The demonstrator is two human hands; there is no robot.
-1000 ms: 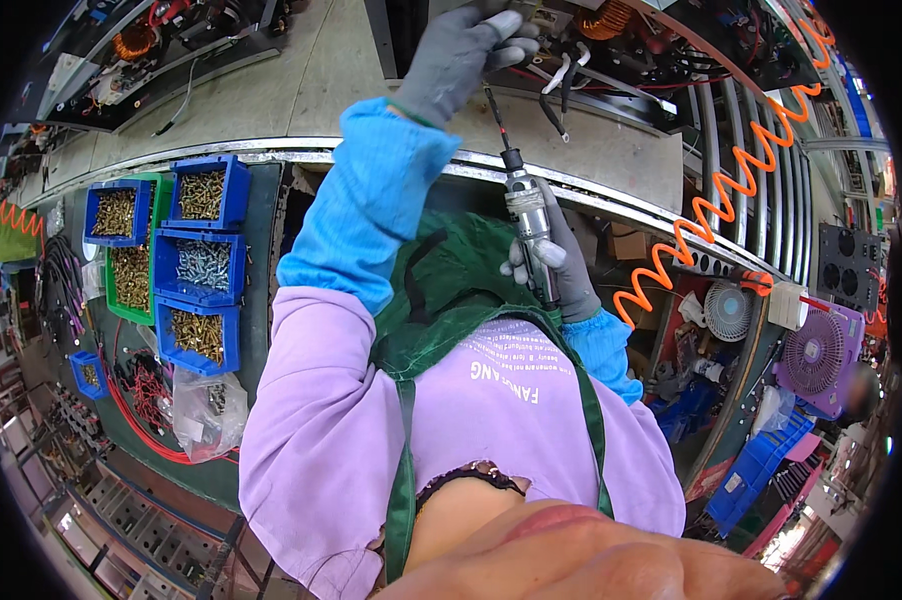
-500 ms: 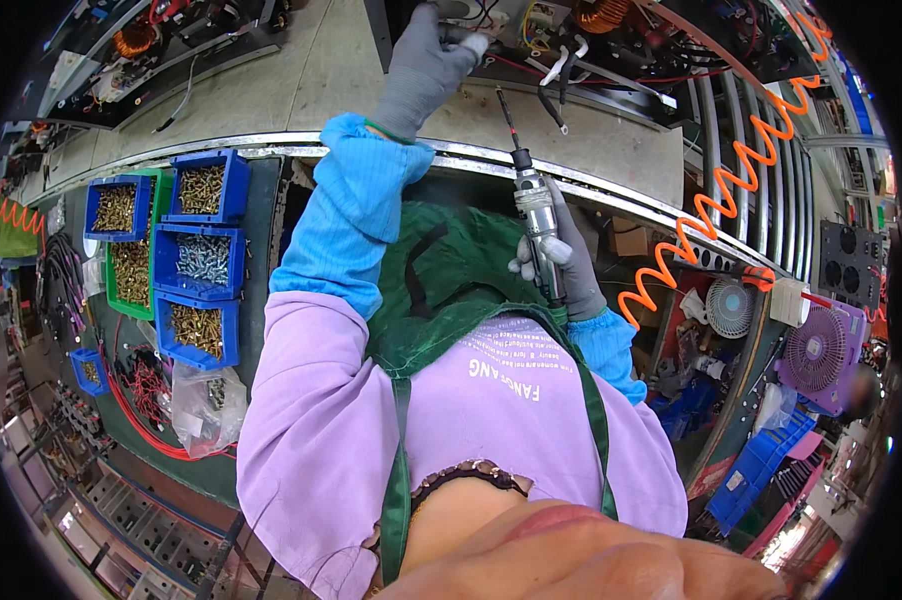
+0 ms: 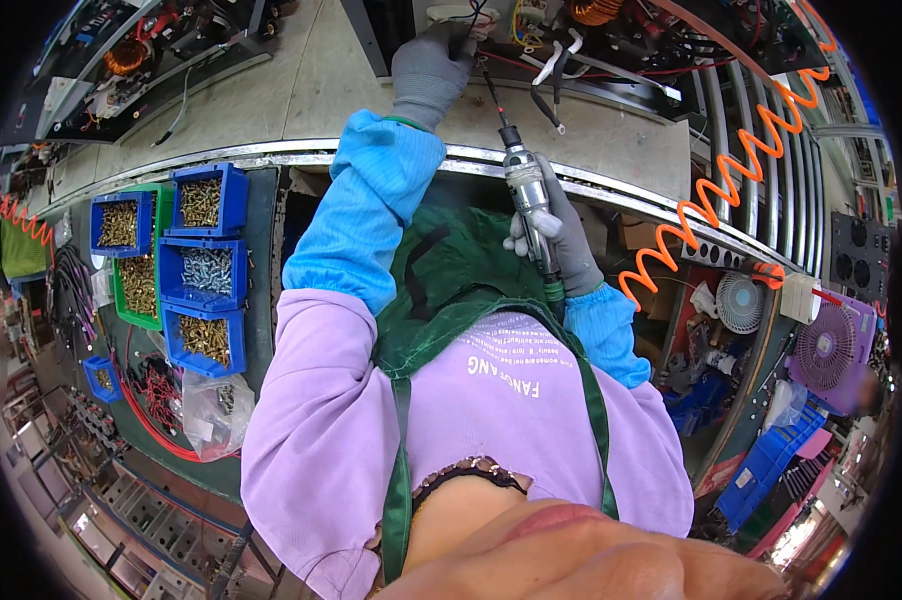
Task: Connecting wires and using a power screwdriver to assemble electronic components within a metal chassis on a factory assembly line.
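My right hand [image 3: 563,235], in a grey glove, is wrapped round a silver power screwdriver [image 3: 523,175]. Its long thin bit slants forward and left, its end close to the chassis edge and my left fingers. My left hand [image 3: 433,75], gloved too, is at the front edge of an open black chassis [image 3: 626,85] at the top. Its fingers are bent together beside thin wires [image 3: 479,14]; whatever they pinch is hidden. Right of them, black and white cables with ring terminals [image 3: 561,72] hang out over the edge, near a copper coil [image 3: 595,8].
Blue bins [image 3: 207,276] and a green bin [image 3: 136,288] of screws sit at the left, by a clear plastic bag [image 3: 216,415]. An orange coiled hose [image 3: 716,195] hangs on the right, near a purple fan [image 3: 829,345]. Another chassis [image 3: 121,95] stands far left.
The screwdriver has moved forward and left, its bit now near the chassis edge. My left hand has come slightly lower, its fingers more drawn in. The view has shifted a little.
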